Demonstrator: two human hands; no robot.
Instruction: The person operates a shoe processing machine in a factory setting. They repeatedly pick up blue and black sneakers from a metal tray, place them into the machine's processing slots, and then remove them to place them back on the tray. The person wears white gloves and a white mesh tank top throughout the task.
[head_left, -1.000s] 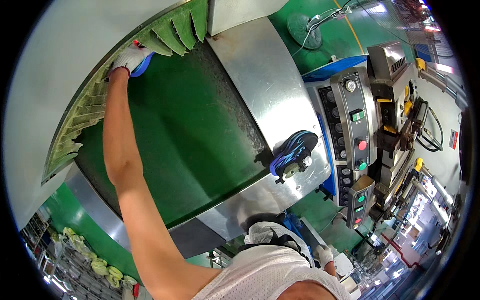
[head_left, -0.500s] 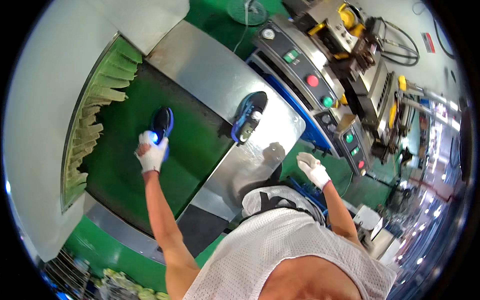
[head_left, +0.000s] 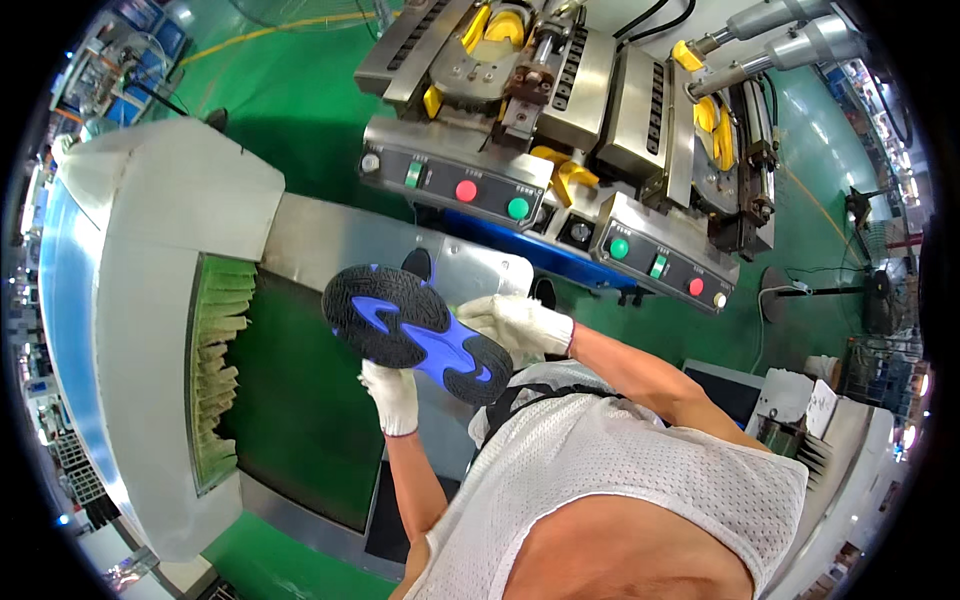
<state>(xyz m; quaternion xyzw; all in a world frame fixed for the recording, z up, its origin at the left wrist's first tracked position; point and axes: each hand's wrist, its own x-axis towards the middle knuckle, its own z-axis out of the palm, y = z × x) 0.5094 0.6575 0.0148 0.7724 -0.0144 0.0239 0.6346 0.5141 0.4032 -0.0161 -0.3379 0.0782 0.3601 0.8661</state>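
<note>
A sneaker (head_left: 425,335) is held up before me with its black and purple-blue sole toward the view; its upper is hidden behind. My left hand (head_left: 392,397), in a white knit glove, grips its lower edge, most of the fingers out of sight behind the sole. At the opposite edge, near the middle, my gloved right hand (head_left: 522,325) closes on the shoe, its fingertips partly covered. Behind the toe, the dark tip of another shoe (head_left: 417,263) shows on the metal ledge (head_left: 330,235).
On the left is a pale machine housing (head_left: 160,240) with a green strip curtain (head_left: 220,350) over a green conveyor belt (head_left: 300,400). Ahead, a press machine (head_left: 560,110) with yellow shoe-shaped forms carries a button panel (head_left: 455,180). A fan (head_left: 875,300) stands far right.
My left hand has lifted the sneaker off the belt, brought it toward me and turned its sole up. My right hand has come left to the shoe. The view has swung right.
</note>
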